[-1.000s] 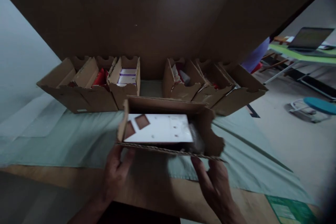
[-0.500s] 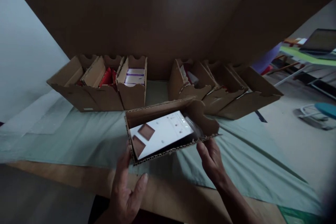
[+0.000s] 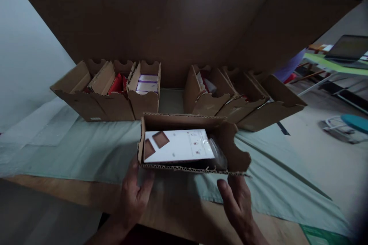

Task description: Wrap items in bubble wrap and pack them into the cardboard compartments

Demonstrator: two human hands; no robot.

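A small open cardboard box [image 3: 235, 157] is held just above the green cloth, level, with its open top facing me. Inside lies a white packet [image 3: 179, 146] with two brown squares printed at its left end and clear plastic wrap at its right end. My left hand [image 3: 133, 197] grips the box's near left corner from below, thumb out to the side. My right hand [image 3: 238, 203] is under the box's near right side, its fingers curled up against the bottom.
Two groups of open cardboard boxes [image 3: 143, 92] [image 3: 244, 99] with red and white packets stand along a tall cardboard sheet [image 3: 172, 26]. A green cloth [image 3: 80, 153] covers the wooden table [image 3: 184, 214]. At right are a laptop [image 3: 347, 48] and a blue stool [image 3: 355, 122].
Half a second ago the box was tilted, with my left hand off it and lower down. Now the box is level again and both hands are under it.
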